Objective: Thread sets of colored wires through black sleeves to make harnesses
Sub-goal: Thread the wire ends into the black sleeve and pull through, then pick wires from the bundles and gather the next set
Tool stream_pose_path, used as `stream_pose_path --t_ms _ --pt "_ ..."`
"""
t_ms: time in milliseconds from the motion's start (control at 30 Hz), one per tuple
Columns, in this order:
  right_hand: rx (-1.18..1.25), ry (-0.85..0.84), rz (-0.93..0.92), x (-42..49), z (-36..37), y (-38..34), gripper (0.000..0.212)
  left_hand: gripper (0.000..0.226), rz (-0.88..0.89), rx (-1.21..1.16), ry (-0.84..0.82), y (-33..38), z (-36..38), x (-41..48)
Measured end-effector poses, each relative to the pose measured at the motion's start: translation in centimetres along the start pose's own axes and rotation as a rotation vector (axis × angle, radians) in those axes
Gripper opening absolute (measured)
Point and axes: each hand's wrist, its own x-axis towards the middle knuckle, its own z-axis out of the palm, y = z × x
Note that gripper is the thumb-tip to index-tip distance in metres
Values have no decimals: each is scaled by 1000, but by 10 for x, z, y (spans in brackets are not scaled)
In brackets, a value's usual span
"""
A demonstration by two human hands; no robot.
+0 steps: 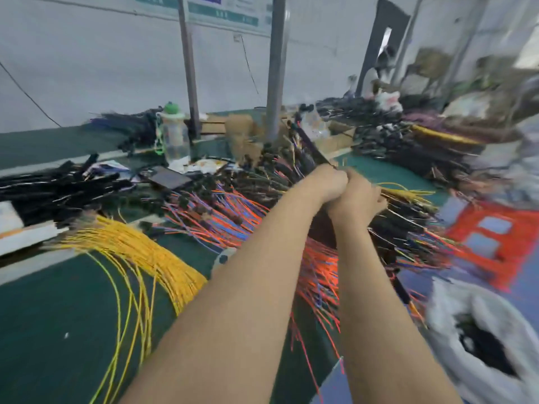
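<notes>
Hands touching, centre frame: left hand (328, 182) grips thin black sleeve (310, 144); right hand (360, 198) seemingly clamps yellow wire bundle (408, 195).

Left hand (328, 183): curled, pressed against right hand (360, 199)
Thin black sleeve (310, 144): near end gripped between both hands, slanting up and away
Yellow wire bundle (140, 246): fanned on green table (43, 301), left of forearms

Head camera looks forward and down, close over the bench (43, 316)
</notes>
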Motion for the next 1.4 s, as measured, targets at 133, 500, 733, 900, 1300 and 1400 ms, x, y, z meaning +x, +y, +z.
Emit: stream_pose_path --t_ms 133,500,733,900,1300,1400 --pt "-82 -140 27 -1 53 42 41 43 -93 18 -111 -50 30 8" --pt "662 -125 -272 -69 21 -76 29 26 54 -598 362 -66 -64 -50" --pt "817 -576 -576 -229 40 -194 34 28 -65 -375 877 -139 -196 -192" --pt "896 -936 -703 -357 53 -249 26 21 -164 -307 1249 -201 -265 -313" --pt "546 -1349 -1057 -561 71 -320 37 36 -1078 371 1291 -300 -349 -501" --pt "421 -1424 -1084 -571 81 -333 43 33 -1161 354 1169 -308 -353 -504"
